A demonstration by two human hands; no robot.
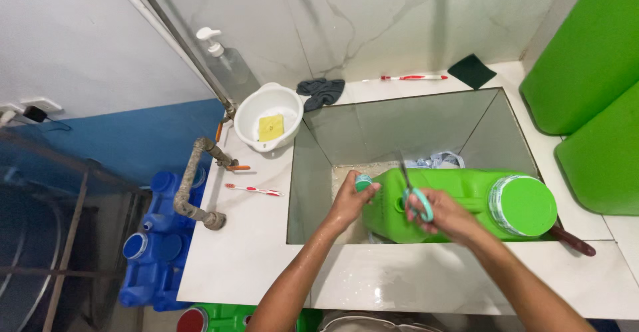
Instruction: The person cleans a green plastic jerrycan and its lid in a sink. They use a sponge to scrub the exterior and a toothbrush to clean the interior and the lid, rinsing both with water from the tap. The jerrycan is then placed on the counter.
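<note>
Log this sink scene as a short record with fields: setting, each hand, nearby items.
setting: tiled counter around a deep square basin
left hand: grips the small capped end of a green jerrycan lying on its side in the basin
right hand: holds teal-handled scissors, blades pointing up against the jerrycan
jerrycan lid: large, green, on
nearby: white bowl with a yellow sponge; two red toothbrushes; dark cloth; pump bottle

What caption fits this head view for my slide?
Over a tiled basin, the left hand grips the small cap end of a green jerrycan while the right hand works teal-handled scissors against it.
</note>
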